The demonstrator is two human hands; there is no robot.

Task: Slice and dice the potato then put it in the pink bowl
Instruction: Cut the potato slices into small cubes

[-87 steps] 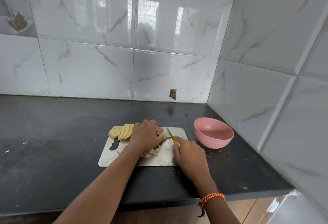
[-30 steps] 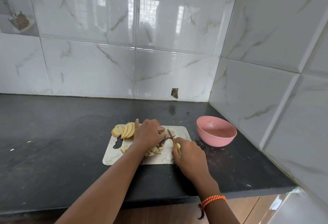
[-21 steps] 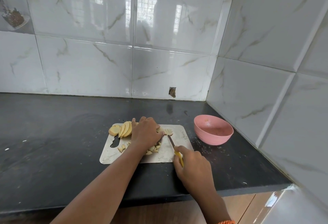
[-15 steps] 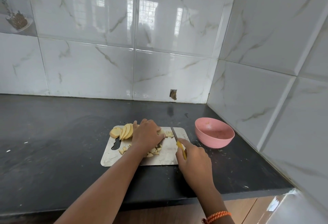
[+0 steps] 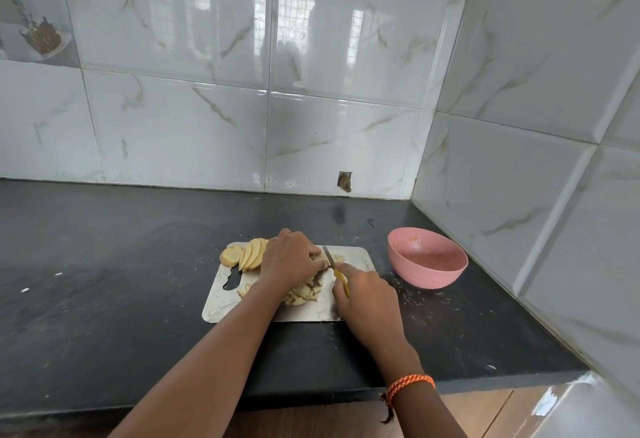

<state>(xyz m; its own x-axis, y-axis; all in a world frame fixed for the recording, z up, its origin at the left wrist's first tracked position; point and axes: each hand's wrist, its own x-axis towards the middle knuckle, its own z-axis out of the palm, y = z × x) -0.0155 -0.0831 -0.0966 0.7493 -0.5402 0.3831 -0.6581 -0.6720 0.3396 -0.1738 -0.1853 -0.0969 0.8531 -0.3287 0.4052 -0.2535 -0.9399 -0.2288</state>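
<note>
1. Midway through the dicing, the right hand point(image 5: 367, 302) curls around the yellow handle of a small knife point(image 5: 333, 262), its blade pointing toward 12 o'clock and set down beside the left knuckles.

2. Just to the blade's 9 o'clock, the left hand point(image 5: 291, 259) lies knuckles-up over the potato pieces being cut, fingers bent down onto them; the pieces under the palm are hidden, so whether the hand grips them or only presses on them cannot be told.

3. Outward from the left hand, a fan of uncut potato slices point(image 5: 251, 254) leans at 9 o'clock on the metal cutting board point(image 5: 221, 302), while a small heap of diced potato point(image 5: 301, 295) lies at 6 o'clock, beside the left wrist.

4. Farther out, at 3 o'clock from the board and well apart from it, the pink bowl point(image 5: 427, 264) sits on the dark tabletop point(image 5: 104, 299), holding no potato that can be seen.

5. Judged from this, dicing is only partly done: the next stroke calls for the blade to come down clear of the left fingertips, and the fanned slices have yet to be cut before anything goes to the bowl.
</note>
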